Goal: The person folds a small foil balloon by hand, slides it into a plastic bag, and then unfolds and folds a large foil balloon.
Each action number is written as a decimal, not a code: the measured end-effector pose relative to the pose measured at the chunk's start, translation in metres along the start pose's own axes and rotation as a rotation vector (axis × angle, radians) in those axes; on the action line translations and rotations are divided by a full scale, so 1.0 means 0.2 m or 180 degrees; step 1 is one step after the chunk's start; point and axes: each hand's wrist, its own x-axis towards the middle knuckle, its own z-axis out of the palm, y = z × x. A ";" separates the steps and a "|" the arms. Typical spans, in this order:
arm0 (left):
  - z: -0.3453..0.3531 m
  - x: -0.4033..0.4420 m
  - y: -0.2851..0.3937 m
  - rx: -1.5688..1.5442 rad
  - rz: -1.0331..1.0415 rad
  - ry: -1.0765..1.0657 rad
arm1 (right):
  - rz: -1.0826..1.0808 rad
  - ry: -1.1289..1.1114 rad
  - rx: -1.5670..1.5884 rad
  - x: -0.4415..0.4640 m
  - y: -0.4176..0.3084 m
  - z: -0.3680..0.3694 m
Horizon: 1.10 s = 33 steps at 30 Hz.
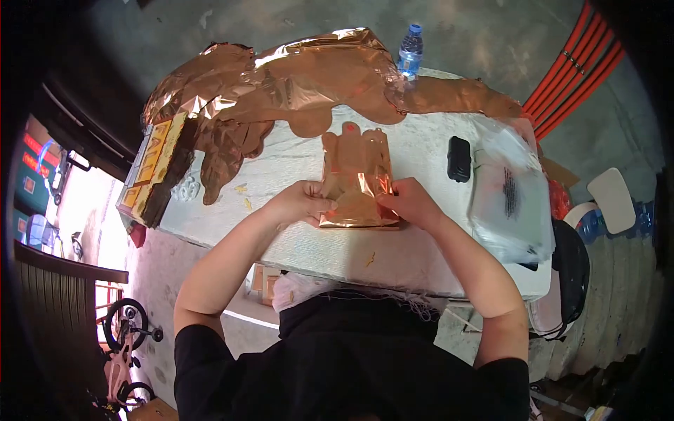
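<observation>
A copper-coloured foil balloon [354, 168], flat and folded into a rough rectangle, lies on the white-covered table before me. Rounded lobes stick out at its far end, one with a small red mark. My left hand [305, 202] is closed on its left edge near the front corner. On the opposite edge, my right hand [409, 201] grips the foil with the thumb on top and the other fingers partly hidden. Beyond both hands, a large heap of similar flat copper foil [302, 91] spreads along the table's far side.
A blue-capped water bottle [410, 52] stands at the far edge. To the right lie a black case [459, 159] and clear plastic bags [509, 196]. At the left edge sits a yellow-lettered box [151, 168]. Small yellow scraps [370, 259] dot the white tabletop [309, 249].
</observation>
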 end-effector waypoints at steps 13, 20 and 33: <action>0.26 -0.20 -0.12 0.3786 0.2259 0.0703 | 0.0223 -0.0055 -0.0063 0.00 -0.02 -0.01; 0.26 -0.20 -0.12 0.3688 0.2152 0.0639 | 0.0008 -0.0010 0.0578 0.00 0.04 0.01; 0.27 -0.19 -0.13 0.3784 0.2178 0.0692 | -0.1839 0.0599 -0.2638 -0.10 0.00 0.18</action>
